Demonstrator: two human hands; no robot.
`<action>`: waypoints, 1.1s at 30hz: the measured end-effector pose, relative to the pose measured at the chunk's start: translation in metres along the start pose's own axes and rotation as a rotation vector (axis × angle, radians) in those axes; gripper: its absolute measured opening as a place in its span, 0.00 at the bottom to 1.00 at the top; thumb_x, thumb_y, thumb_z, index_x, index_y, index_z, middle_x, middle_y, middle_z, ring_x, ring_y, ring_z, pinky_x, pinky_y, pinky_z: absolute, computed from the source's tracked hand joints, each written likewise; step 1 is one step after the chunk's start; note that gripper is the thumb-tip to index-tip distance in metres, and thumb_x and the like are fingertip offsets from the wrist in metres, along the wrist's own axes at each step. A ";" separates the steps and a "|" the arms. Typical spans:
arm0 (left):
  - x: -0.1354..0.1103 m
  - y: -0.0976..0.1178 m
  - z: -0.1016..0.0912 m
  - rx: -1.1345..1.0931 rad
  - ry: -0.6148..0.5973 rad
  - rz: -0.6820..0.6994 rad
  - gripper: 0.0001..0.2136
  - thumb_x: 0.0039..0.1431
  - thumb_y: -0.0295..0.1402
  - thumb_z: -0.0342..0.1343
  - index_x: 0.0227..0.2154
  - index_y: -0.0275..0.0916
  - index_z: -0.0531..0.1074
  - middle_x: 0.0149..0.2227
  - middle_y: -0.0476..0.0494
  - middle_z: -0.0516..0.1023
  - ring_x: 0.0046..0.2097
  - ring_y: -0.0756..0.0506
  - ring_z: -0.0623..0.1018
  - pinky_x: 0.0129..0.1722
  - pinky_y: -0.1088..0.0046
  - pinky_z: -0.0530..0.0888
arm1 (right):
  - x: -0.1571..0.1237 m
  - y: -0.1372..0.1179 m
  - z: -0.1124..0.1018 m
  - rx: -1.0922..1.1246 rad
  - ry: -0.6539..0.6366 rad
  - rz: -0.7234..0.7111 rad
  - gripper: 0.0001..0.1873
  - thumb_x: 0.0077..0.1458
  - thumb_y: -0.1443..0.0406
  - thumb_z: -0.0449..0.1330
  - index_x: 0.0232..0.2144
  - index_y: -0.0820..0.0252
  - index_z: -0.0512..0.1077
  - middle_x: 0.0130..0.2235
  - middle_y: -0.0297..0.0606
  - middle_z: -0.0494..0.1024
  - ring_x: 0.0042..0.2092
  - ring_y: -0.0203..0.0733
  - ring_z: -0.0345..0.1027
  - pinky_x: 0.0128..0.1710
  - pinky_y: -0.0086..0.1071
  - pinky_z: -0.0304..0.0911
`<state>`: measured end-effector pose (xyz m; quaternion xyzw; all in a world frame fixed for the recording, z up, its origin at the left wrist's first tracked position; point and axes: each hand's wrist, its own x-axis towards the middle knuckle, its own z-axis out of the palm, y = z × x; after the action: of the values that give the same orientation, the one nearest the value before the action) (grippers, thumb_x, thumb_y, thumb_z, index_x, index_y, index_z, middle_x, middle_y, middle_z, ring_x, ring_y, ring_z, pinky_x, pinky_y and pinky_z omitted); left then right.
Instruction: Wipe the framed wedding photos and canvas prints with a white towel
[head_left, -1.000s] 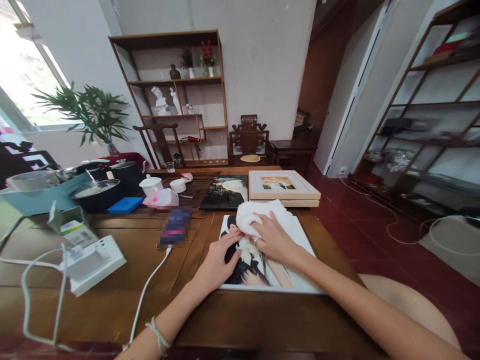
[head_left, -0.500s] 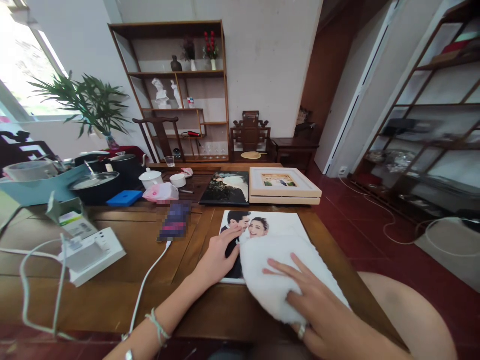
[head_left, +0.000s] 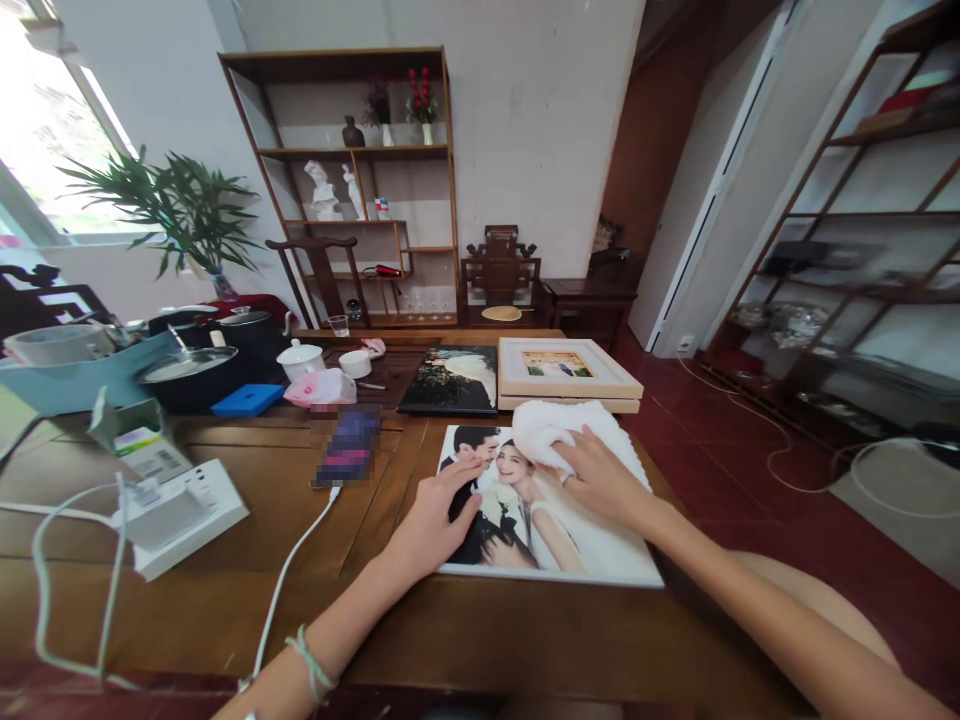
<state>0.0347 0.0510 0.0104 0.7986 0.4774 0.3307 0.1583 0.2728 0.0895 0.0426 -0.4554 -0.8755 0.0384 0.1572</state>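
Observation:
A photo print on a white-edged panel (head_left: 551, 545) lies flat on the wooden table, showing two people, one in dark clothes and one in white. My left hand (head_left: 441, 508) rests on its left side with fingers stretched out, holding nothing. At the panel's upper right, my right hand (head_left: 604, 475) presses a fluffy white cloth (head_left: 541, 428) against the surface, with fingers bunched into it. The cloth covers the top right part of the print, and my right forearm crosses the panel's right edge.
Behind the panel lie a dark photo panel (head_left: 442, 385) and pale framed picture (head_left: 525, 375). To the left are a phone (head_left: 351, 440) on a white cable (head_left: 289, 560), an opened white box (head_left: 187, 525), a blue box (head_left: 247, 398), and a lidded pan (head_left: 191, 375). A stool (head_left: 817, 600) stands right.
My right hand has moved the white cloth up and away from me across the print, uncovering its lower middle part. My left hand has stayed nearly in place.

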 end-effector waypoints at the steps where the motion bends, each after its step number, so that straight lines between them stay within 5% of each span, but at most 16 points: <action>1: 0.000 0.001 0.000 -0.023 0.006 0.001 0.16 0.61 0.33 0.46 0.50 0.38 0.67 0.55 0.41 0.69 0.58 0.43 0.66 0.59 0.59 0.60 | -0.002 -0.010 0.002 0.009 -0.002 -0.014 0.17 0.53 0.69 0.48 0.43 0.61 0.69 0.53 0.49 0.68 0.56 0.52 0.56 0.58 0.53 0.40; 7: -0.002 0.000 -0.003 -0.199 0.096 -0.034 0.20 0.64 0.38 0.38 0.55 0.38 0.61 0.59 0.42 0.63 0.60 0.44 0.62 0.60 0.61 0.58 | -0.037 -0.070 0.006 0.192 -0.113 -0.238 0.15 0.49 0.70 0.52 0.39 0.60 0.71 0.53 0.49 0.70 0.62 0.46 0.45 0.61 0.52 0.29; 11: -0.002 0.000 -0.004 -0.225 0.112 -0.030 0.20 0.65 0.38 0.37 0.55 0.37 0.62 0.58 0.41 0.66 0.59 0.43 0.64 0.60 0.60 0.59 | -0.054 -0.084 -0.007 0.325 -0.197 -0.365 0.17 0.47 0.70 0.54 0.41 0.58 0.71 0.56 0.44 0.66 0.63 0.44 0.44 0.62 0.49 0.27; 16: -0.001 0.003 -0.004 -0.158 0.027 0.028 0.16 0.62 0.36 0.45 0.49 0.39 0.69 0.54 0.43 0.70 0.58 0.44 0.67 0.58 0.61 0.62 | -0.069 -0.074 -0.034 0.321 -0.297 -0.176 0.15 0.54 0.66 0.53 0.45 0.55 0.70 0.57 0.39 0.65 0.61 0.45 0.49 0.62 0.44 0.39; 21: 0.000 0.003 0.000 -0.018 -0.016 -0.013 0.14 0.60 0.34 0.49 0.45 0.38 0.73 0.51 0.42 0.74 0.55 0.43 0.70 0.56 0.62 0.64 | -0.077 -0.034 -0.029 0.214 -0.238 0.161 0.20 0.59 0.54 0.46 0.46 0.56 0.70 0.56 0.43 0.67 0.62 0.55 0.46 0.57 0.49 0.50; 25: -0.001 0.001 0.001 0.006 -0.021 -0.017 0.14 0.59 0.32 0.49 0.46 0.37 0.72 0.52 0.41 0.73 0.56 0.43 0.69 0.57 0.61 0.63 | -0.054 -0.013 -0.020 0.221 -0.116 0.333 0.24 0.59 0.53 0.44 0.47 0.60 0.69 0.53 0.47 0.69 0.58 0.59 0.53 0.53 0.50 0.54; 33: -0.001 0.001 0.000 0.006 -0.012 -0.007 0.14 0.59 0.32 0.49 0.47 0.39 0.71 0.52 0.41 0.73 0.56 0.42 0.69 0.56 0.59 0.64 | 0.042 -0.042 -0.009 0.338 -0.074 0.112 0.23 0.61 0.53 0.42 0.33 0.60 0.72 0.38 0.45 0.77 0.41 0.49 0.69 0.41 0.38 0.59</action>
<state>0.0352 0.0500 0.0106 0.7992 0.4803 0.3241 0.1600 0.2201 0.0984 0.0700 -0.4690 -0.8349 0.2103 0.1966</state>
